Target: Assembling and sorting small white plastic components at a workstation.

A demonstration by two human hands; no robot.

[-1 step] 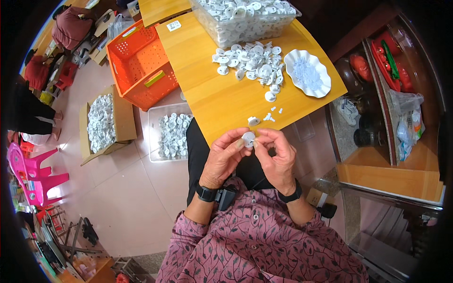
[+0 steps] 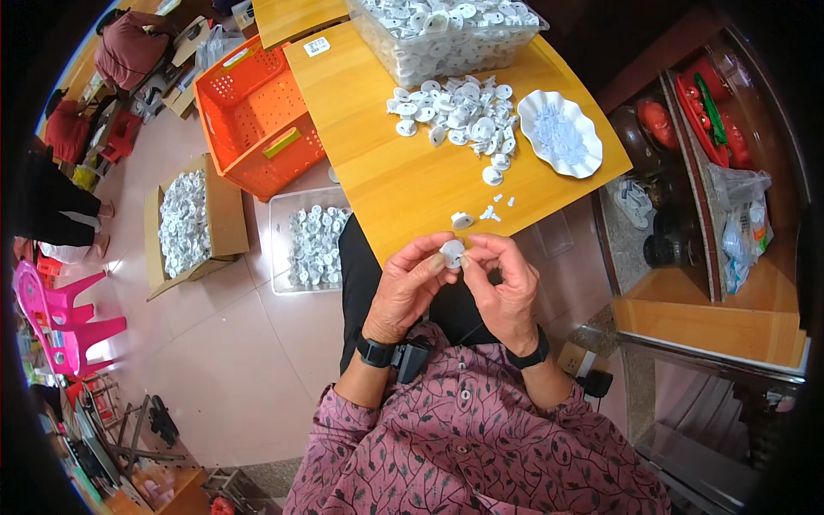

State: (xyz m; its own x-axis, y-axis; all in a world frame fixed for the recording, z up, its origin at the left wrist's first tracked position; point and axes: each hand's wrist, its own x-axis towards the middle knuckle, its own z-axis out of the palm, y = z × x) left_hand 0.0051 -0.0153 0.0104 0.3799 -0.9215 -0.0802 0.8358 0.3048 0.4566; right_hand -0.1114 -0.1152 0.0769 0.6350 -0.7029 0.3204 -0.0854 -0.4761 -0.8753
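Observation:
My left hand (image 2: 402, 287) pinches a small round white plastic piece (image 2: 452, 252) between thumb and fingers, just off the table's near edge. On the piece's right side the thumb and fingertips of my right hand (image 2: 505, 287) are closed against it; whether they also hold something tiny is hidden. A similar white piece (image 2: 462, 221) lies on the table right beyond my fingers. Several tiny white pegs (image 2: 490, 213) are scattered to its right. Farther back a heap of white round pieces (image 2: 459, 112) spreads out, beside a wavy-rimmed white dish (image 2: 590, 154) of small translucent bits.
A clear bin (image 2: 421, 60) full of white pieces stands at the table's far end. Left of the table are an orange crate (image 2: 296, 154), a cardboard box (image 2: 227, 219) and a clear tub (image 2: 279, 275) of pieces. Shelves (image 2: 708, 322) stand right; a pink stool (image 2: 77, 318) and people are far left.

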